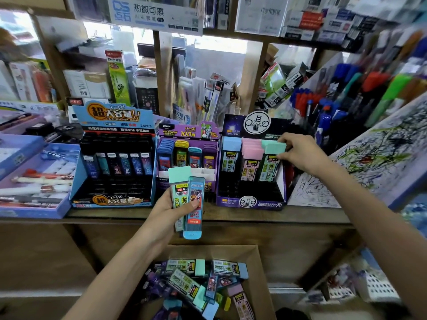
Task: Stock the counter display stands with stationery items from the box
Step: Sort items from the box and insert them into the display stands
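The right grip point(300, 153) pinches a mint-capped plastic lead case point(273, 147), seemingly seating it in the purple cardboard display stand point(251, 200), while the left grip point(172, 211) clasps 2 spare slim cases point(194, 204) ready.

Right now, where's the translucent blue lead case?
Head view, centre: the left hand grips the translucent blue lead case alongside a mint-capped case, in front of the purple middle stand, above the cardboard box.

A scribbled test sheet point(369, 162) slopes at the right; blue and red pens point(305, 99) crowd behind it; a tall green box point(117, 77) stands back left.
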`<state>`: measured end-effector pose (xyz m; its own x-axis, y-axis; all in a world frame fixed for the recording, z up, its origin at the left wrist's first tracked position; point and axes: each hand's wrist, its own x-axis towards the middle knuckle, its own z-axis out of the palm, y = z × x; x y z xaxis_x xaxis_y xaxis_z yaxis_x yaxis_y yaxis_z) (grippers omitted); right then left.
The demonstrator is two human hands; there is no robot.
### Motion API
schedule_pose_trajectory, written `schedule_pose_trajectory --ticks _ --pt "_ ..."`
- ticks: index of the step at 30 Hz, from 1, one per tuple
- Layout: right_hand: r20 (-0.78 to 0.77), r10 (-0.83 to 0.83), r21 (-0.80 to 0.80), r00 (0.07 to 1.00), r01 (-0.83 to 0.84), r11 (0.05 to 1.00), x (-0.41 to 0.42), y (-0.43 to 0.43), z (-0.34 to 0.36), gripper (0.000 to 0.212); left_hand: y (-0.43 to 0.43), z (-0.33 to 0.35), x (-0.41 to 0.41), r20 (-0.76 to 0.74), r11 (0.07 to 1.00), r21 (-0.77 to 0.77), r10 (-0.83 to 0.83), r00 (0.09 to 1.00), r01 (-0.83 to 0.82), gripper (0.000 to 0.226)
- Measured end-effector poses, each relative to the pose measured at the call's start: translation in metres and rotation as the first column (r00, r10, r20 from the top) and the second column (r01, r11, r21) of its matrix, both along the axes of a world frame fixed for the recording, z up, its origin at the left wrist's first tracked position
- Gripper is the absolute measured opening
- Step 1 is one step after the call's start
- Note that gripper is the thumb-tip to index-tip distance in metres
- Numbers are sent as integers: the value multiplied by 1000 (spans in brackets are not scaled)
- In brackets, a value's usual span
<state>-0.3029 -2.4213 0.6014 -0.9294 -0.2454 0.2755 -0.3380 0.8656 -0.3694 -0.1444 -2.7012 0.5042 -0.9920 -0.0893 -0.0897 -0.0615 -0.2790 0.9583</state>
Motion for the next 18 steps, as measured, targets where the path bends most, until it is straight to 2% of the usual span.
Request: schedule_pose_trajectory --ticks 7,11,14,18 --pt "-33 -25 -72 999 22 997 1 3 3 23 4 0 -1 -4 1000 -6 -24 1000 24 51" --pt "-20 21 9 1000 -21 1000 0 0 2 22 5 1 -2 -8 999 -2 -33 999 33 51" --pt "46 68 74 997 -71 995 -3 1 8 22 7 1 -1 -10 999 2 -38 999 38 51" --pt "63 53 140 997 -62 988 -7 -2 3 24 9 1 0 -19 999 0 -41 999 41 50"
